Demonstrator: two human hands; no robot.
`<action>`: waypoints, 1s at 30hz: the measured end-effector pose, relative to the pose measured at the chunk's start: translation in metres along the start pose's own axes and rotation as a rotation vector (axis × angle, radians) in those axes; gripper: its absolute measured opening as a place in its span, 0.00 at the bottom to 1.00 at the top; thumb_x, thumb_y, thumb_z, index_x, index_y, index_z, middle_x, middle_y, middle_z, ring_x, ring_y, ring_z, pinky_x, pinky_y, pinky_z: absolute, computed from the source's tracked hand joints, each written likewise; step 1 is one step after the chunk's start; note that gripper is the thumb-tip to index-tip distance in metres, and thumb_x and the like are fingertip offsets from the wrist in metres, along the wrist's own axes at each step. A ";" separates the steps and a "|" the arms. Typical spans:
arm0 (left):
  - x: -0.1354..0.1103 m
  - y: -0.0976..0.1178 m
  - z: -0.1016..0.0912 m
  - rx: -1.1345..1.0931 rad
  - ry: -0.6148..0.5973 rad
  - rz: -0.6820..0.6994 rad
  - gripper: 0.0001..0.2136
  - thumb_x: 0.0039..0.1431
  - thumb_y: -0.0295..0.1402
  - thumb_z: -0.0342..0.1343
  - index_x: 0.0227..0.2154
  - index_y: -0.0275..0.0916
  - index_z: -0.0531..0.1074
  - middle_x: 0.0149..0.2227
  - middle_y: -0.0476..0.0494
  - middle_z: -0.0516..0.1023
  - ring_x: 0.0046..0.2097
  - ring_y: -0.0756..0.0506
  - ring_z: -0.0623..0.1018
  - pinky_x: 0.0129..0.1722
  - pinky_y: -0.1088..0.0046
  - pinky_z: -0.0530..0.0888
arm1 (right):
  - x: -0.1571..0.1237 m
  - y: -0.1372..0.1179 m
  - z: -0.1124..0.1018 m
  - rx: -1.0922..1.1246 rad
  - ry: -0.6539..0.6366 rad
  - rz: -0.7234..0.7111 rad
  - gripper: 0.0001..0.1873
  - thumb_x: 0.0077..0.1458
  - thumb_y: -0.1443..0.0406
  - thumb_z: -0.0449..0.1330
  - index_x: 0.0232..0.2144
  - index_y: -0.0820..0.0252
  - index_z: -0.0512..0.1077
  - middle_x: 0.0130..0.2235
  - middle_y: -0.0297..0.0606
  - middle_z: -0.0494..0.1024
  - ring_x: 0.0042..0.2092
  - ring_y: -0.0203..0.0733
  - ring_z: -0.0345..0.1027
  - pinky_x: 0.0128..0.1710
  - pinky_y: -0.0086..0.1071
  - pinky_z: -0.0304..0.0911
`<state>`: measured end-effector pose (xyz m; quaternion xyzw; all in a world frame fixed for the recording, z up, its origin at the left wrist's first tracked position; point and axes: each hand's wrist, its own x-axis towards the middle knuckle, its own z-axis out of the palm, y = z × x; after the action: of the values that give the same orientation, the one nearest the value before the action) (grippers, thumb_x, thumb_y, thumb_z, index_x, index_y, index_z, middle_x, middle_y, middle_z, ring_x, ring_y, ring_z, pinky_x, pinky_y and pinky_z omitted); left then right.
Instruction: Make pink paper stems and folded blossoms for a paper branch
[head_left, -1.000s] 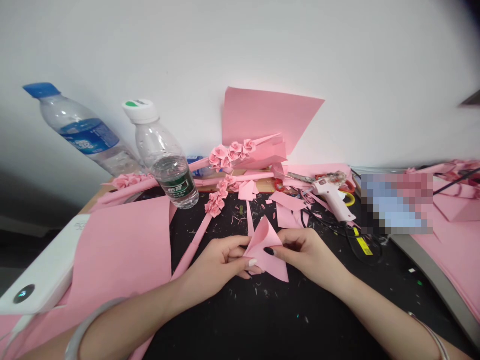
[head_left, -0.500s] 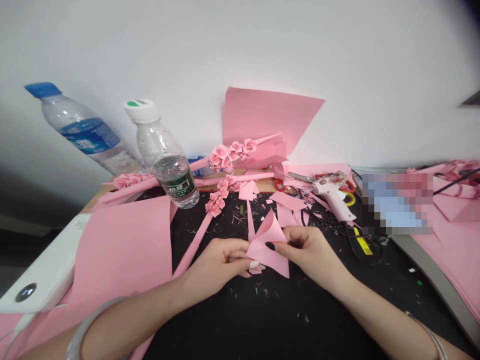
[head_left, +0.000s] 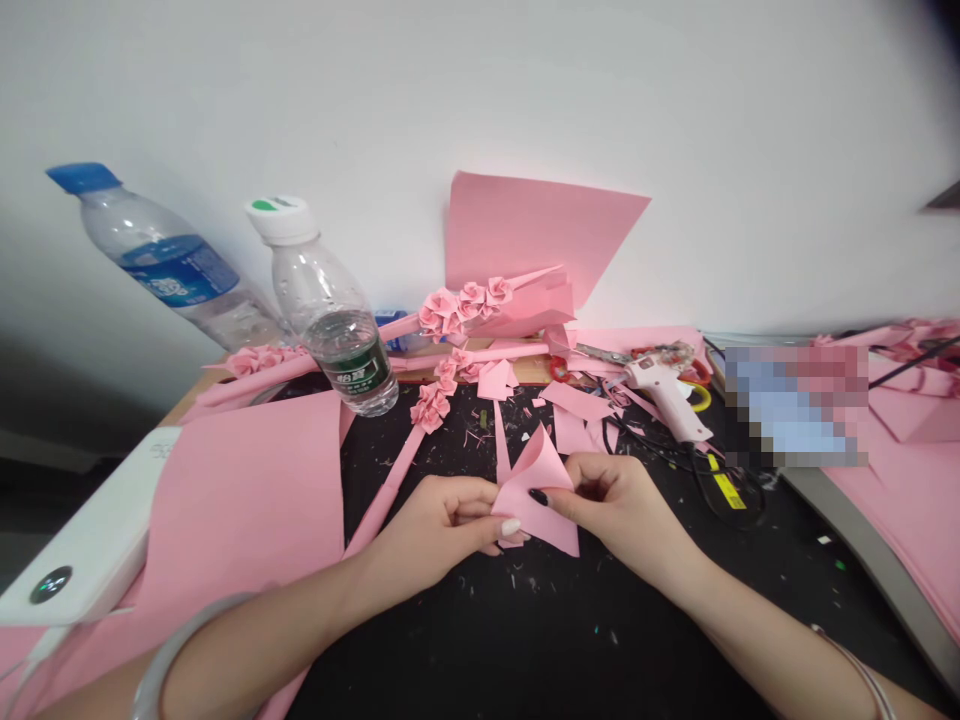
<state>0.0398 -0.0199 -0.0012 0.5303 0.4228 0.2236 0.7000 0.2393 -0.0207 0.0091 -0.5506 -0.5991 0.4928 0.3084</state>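
Note:
Both hands are low in the middle of the view, holding a folded sheet of pink paper [head_left: 535, 495] between them. My left hand [head_left: 442, 520] pinches its left edge between thumb and fingers. My right hand [head_left: 607, 505] grips the right side, with a dark-painted thumbnail pressed on the paper's front. The paper forms a loose pointed fold, and its inner part is hidden by my fingers. A long pink paper strip [head_left: 382, 500] runs just beyond my left hand.
Paper-rose stems [head_left: 450, 315] and scraps lie at the back, near a hot glue gun [head_left: 664, 395], its cord and scissors [head_left: 600, 352]. Plastic bottles [head_left: 330, 325] stand back left. A large pink sheet [head_left: 247, 490] lies on the black mat [head_left: 540, 640], beside a white device [head_left: 82, 530].
The pink paper has turned slightly, and its fold looks narrower, with the tip higher and further right. My right hand has shifted a little with it.

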 end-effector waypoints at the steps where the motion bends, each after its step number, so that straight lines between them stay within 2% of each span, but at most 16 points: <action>1: 0.000 0.001 0.000 0.009 0.002 -0.001 0.11 0.52 0.36 0.57 0.35 0.34 0.75 0.36 0.41 0.80 0.40 0.43 0.79 0.36 0.73 0.74 | -0.001 0.000 0.001 -0.005 0.003 -0.003 0.17 0.48 0.61 0.59 0.15 0.60 0.59 0.18 0.27 0.57 0.22 0.30 0.48 0.21 0.26 0.45; 10: 0.000 0.002 -0.001 -0.027 0.021 -0.030 0.11 0.54 0.39 0.55 0.28 0.34 0.72 0.31 0.42 0.80 0.38 0.43 0.80 0.34 0.72 0.75 | -0.001 -0.002 0.000 -0.020 -0.017 -0.053 0.19 0.50 0.58 0.58 0.16 0.60 0.58 0.19 0.27 0.55 0.23 0.31 0.47 0.22 0.27 0.46; 14: 0.000 0.001 -0.003 -0.116 0.058 -0.035 0.12 0.56 0.40 0.54 0.30 0.34 0.71 0.32 0.41 0.81 0.39 0.42 0.80 0.35 0.72 0.75 | 0.001 -0.004 -0.003 -0.035 -0.046 -0.100 0.20 0.54 0.57 0.54 0.16 0.60 0.57 0.20 0.28 0.53 0.23 0.31 0.46 0.22 0.27 0.47; 17: 0.000 0.001 -0.004 -0.138 0.053 -0.045 0.13 0.56 0.41 0.54 0.30 0.34 0.71 0.33 0.39 0.81 0.39 0.42 0.80 0.35 0.72 0.74 | 0.001 -0.003 -0.002 -0.058 -0.017 -0.106 0.21 0.54 0.57 0.54 0.15 0.59 0.55 0.19 0.27 0.51 0.23 0.31 0.44 0.21 0.27 0.46; 21: 0.000 0.003 -0.002 -0.099 0.046 -0.081 0.14 0.53 0.42 0.56 0.24 0.35 0.68 0.33 0.40 0.81 0.37 0.42 0.80 0.35 0.70 0.74 | 0.001 -0.001 0.000 -0.086 -0.001 -0.119 0.21 0.54 0.57 0.53 0.15 0.59 0.53 0.19 0.27 0.51 0.22 0.30 0.44 0.20 0.26 0.45; 25: 0.000 0.005 -0.001 -0.045 0.044 -0.099 0.15 0.53 0.43 0.56 0.22 0.35 0.68 0.29 0.41 0.81 0.35 0.43 0.80 0.33 0.71 0.75 | 0.000 0.000 0.000 -0.089 -0.038 -0.126 0.21 0.54 0.57 0.53 0.15 0.59 0.55 0.19 0.27 0.53 0.22 0.30 0.46 0.20 0.26 0.47; 27: 0.000 0.004 -0.001 -0.054 0.069 -0.089 0.14 0.54 0.42 0.55 0.24 0.35 0.69 0.30 0.41 0.81 0.35 0.44 0.80 0.33 0.72 0.75 | 0.000 0.000 0.000 -0.090 -0.067 -0.114 0.22 0.55 0.56 0.52 0.15 0.59 0.55 0.18 0.27 0.53 0.21 0.30 0.46 0.20 0.26 0.46; 30: 0.001 0.002 -0.002 -0.093 0.121 -0.065 0.13 0.55 0.41 0.54 0.29 0.34 0.71 0.31 0.41 0.81 0.35 0.44 0.80 0.33 0.72 0.75 | 0.000 -0.001 0.000 -0.069 -0.175 -0.051 0.23 0.58 0.55 0.49 0.15 0.59 0.58 0.16 0.29 0.61 0.19 0.30 0.51 0.19 0.25 0.48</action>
<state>0.0386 -0.0173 0.0002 0.4687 0.4704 0.2518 0.7040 0.2386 -0.0208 0.0098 -0.5006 -0.6540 0.5100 0.2481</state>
